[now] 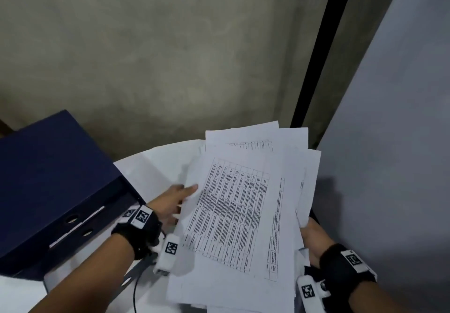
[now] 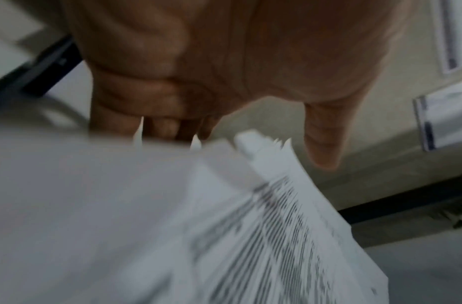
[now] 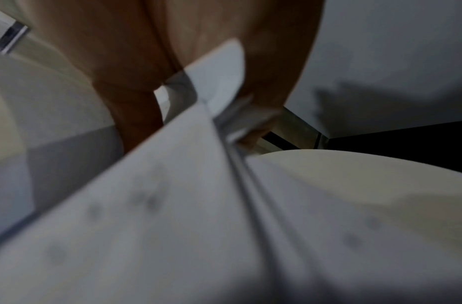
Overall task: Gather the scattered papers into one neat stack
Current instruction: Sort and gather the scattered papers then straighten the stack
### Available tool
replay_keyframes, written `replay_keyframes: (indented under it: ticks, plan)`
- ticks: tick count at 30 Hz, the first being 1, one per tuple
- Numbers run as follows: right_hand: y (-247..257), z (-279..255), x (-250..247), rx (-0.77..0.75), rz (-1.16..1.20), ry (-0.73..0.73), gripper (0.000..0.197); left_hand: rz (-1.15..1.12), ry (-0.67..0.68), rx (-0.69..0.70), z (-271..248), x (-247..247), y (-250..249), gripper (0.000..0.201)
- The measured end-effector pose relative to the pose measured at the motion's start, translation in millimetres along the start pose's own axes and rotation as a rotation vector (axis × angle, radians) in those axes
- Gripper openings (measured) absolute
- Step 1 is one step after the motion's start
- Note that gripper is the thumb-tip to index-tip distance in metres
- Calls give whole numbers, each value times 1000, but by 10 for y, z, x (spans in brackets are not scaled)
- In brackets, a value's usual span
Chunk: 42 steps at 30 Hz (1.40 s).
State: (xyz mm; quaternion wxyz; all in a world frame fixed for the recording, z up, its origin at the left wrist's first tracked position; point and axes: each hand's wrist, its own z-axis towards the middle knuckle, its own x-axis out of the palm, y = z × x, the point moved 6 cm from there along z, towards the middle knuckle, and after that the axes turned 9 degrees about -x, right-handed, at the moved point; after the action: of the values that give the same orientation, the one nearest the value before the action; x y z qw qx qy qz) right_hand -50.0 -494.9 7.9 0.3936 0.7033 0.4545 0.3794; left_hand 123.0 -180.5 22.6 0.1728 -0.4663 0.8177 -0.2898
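A loose, uneven bundle of white papers (image 1: pixel 243 210) is lifted above the round white table (image 1: pixel 151 166); its top sheet carries a printed grid of text. My left hand (image 1: pixel 185 196) holds the bundle's left edge, thumb on the top sheet and fingers underneath. In the left wrist view the thumb (image 2: pixel 323 139) points out beside the fanned sheet edges (image 2: pixel 250 226). My right hand (image 1: pixel 311 234) grips the lower right edge, mostly hidden by the sheets. In the right wrist view the sheets (image 3: pixel 172 205) run between thumb and fingers below the palm (image 3: pixel 120 51).
A dark blue box file (image 1: pixel 53 181) lies on the table at the left, close to my left wrist. A black cable (image 1: pixel 135 293) hangs near the table's front. A pale panel (image 1: pixel 389 142) stands close on the right, with a grey wall behind.
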Motion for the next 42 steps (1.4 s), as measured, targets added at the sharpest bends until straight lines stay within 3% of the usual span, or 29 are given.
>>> replay_keyframes:
  ticks: [2,6,8,11,14,17,21,25,30,33,38,42]
  plan:
    - [82,32,49,-6,-14,9,39,29,74,-11,21,139,121,69]
    - [226,140,53,20,71,-71,34,29,73,158,-78,339,-38,70]
    - [292,178,69,-4,159,-97,48,21,-4,280,-127,391,-167,55]
    - [441,237,177,-115,175,-19,70,3,-219,423,-185,380,-287,31]
    - [660,218,259,-288,-159,-78,47,-28,-345,572,-350,395,-422,29]
    - [749,217,258,-352,-241,-201,44,-125,-386,652,-515,427,-482,27]
    - [637,206,293,-301,-171,-247,26,-130,-345,621,-494,451,-364,17]
    - [630,240,322,-349,-123,-241,41,-210,-272,551,-438,497,-267,21]
    - [735,212,360,-426,23,-220,65,-296,-218,592,-475,422,-348,47]
    - [679,213,421,-416,-45,-143,69,-305,-215,584,-424,390,-342,54]
    - [694,262,220,-451,-109,-239,70,-297,-260,630,-446,343,-405,38]
    - [626,164,268,-476,-229,-302,57,-327,-147,652,-446,405,-464,38]
